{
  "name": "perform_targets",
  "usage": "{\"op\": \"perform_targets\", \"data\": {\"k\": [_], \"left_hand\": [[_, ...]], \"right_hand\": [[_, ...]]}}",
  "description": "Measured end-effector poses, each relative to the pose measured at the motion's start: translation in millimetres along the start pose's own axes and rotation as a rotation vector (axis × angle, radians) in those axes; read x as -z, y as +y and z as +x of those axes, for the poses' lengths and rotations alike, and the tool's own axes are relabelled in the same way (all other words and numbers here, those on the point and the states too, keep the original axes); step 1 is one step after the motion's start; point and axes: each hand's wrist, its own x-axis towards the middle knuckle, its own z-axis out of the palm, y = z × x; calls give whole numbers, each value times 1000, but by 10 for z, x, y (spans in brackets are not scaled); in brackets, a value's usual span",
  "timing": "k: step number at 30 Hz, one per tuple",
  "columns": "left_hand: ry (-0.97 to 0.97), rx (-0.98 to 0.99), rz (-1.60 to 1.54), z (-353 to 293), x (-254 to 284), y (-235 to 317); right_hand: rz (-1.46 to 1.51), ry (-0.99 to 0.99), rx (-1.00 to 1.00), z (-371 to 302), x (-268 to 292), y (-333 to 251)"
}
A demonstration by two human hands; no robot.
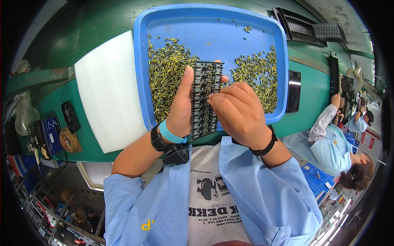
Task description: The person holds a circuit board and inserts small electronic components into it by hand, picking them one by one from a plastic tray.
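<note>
Blue jacket (266, 201) lies nearest, open over a grey shirt (211, 164). The left hand (179, 108) grasps a board (200, 88) above the near edge of a tray (209, 35); the right hand (242, 112) curls its fingers against the board, whether pinching anything I cannot tell. Parts (166, 78) heap along the tray's left and right edges.

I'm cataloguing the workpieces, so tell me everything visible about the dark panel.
The dark panel is long and rectangular, with repeating rows of small pale, metallic-looking parts. Its long side points away from the wearer, above the blue tray. The left hand supports it; the right hand's fingertips are at its face. Finer details are too small to tell.
</note>
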Motion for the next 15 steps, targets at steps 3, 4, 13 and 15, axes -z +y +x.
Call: {"op": "perform_targets", "data": {"k": [3, 4, 13, 15], "left_hand": [[-2, 0, -35, 4, -12, -9], [-5, 3, -50, 4, -10, -14], [7, 11, 28, 2, 52, -19], [10, 26, 12, -6, 37, -15]], "right_hand": [[-15, -10, -7, 6, 1, -9], [-24, -13, -12, 12, -1, -16], [-142, -153, -46, 141, 36, -185], [-186, -220, -61, 185, 69, -248]]}}
